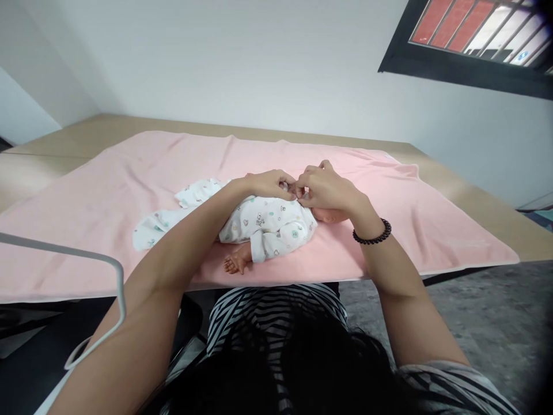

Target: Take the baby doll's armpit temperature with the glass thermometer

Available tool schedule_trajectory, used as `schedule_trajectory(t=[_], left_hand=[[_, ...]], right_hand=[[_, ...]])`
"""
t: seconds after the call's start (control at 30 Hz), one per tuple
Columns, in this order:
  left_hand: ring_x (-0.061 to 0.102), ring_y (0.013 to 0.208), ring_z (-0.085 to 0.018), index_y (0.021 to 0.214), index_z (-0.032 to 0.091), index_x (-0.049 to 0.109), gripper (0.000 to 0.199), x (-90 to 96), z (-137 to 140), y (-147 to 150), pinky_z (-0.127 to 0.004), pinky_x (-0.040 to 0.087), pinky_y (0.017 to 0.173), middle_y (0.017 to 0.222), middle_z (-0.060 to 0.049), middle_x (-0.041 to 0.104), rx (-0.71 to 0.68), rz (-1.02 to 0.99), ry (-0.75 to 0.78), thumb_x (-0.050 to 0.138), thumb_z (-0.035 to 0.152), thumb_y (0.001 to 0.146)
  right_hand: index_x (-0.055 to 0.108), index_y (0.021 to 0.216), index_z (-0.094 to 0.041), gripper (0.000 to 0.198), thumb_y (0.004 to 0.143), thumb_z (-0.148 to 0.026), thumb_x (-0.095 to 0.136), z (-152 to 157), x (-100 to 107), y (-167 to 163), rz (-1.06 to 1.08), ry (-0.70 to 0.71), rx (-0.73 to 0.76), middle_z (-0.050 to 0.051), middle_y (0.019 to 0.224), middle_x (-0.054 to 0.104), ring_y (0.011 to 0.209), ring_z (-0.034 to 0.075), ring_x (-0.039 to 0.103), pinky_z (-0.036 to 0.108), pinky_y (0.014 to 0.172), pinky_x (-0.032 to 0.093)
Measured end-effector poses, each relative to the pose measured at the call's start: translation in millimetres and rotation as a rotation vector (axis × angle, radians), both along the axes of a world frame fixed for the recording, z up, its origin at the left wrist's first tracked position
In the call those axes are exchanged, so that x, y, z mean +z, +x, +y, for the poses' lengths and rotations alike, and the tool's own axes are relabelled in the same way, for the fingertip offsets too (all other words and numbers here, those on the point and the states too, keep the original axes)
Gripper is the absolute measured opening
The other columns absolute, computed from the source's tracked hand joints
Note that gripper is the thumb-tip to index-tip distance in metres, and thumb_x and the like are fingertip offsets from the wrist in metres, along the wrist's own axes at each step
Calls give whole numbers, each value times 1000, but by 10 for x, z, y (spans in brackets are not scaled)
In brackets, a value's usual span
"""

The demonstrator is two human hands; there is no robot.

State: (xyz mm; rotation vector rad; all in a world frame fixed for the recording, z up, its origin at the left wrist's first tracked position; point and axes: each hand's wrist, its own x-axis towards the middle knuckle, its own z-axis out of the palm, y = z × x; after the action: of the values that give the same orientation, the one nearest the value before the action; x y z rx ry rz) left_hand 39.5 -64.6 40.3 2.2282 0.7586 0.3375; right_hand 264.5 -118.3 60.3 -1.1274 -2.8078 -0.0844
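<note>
Dark hair (242, 374) hangs at the bottom, closest to the camera, over a black-and-white striped shirt (276, 308). At the left edge a pale grey cord (60, 248) runs in, bends downward and crosses in front of the left forearm (173, 248).

A pink blanket (108, 219) with soft creases covers most of a wooden table (458, 190), whose bare top shows at both ends and along the back. On the blanket, just beyond the near edge, lies a doll (276, 222) in a white suit (259, 216) printed with small figures. Its legs reach toward the left, partly behind the left forearm; its near arm is bent, and its hand (235, 262) sticks out of the cuff, palm side up, fingers spread.

The left hand (270, 183) is over the doll's upper chest, fingers curled, tips at the neckline. Just right of it, the right hand (326, 187) comes in from the other side, thumb and forefinger close together at the same spot, other fingers bent and raised. The tips of both hands meet there; whether they are clamped on the cloth, I cannot tell. The doll's head (330, 215) shows partly under the right hand. A dark beaded bracelet (372, 233) circles the right wrist.

Behind stands a pale wall (242, 69); at upper right is a dark-framed window (466, 72) with bars. Grey floor (484, 323) shows at lower right.
</note>
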Motion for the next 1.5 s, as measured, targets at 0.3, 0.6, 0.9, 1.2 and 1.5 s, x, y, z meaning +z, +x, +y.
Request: schedule_trajectory(t=[0.3,0.6,0.9,1.2,1.5], left_hand=[[51,72,-16,94,19,83,24,-50,41,11,-32,36,69,76,0,64,-21,-62,-50,78,28,72],[47,72,-15,89,19,79,19,-101,86,-19,-32,34,68,81,0,63,-8,-67,-8,82,30,74],[38,67,-13,92,18,80,19,-39,43,-30,-32,32,67,71,3,48,-78,-88,-7,80,31,78],[38,66,-12,90,18,80,24,-42,35,-27,-32,30,67,68,4,46,-58,-110,-8,82,37,76],[39,65,-12,96,16,82,28,-25,34,-16,-32,31,66,69,3,52,-69,-113,3,81,34,75]], right_hand=[[69,93,-20,6,87,-19,68,27,-11,58,55,-52,11,4,97,73,106,27,59,43,97,25],[67,97,-20,8,89,-18,66,59,-26,71,74,-107,7,2,89,69,95,24,59,41,101,27],[69,95,-20,4,92,-22,66,54,9,125,146,-162,65,1,86,68,87,20,58,39,103,32],[67,90,-20,8,90,-28,65,85,-11,138,214,-140,93,1,84,68,82,19,58,38,97,36],[60,77,-19,19,87,-33,68,84,20,125,249,-144,92,2,77,65,75,18,56,33,83,39]])
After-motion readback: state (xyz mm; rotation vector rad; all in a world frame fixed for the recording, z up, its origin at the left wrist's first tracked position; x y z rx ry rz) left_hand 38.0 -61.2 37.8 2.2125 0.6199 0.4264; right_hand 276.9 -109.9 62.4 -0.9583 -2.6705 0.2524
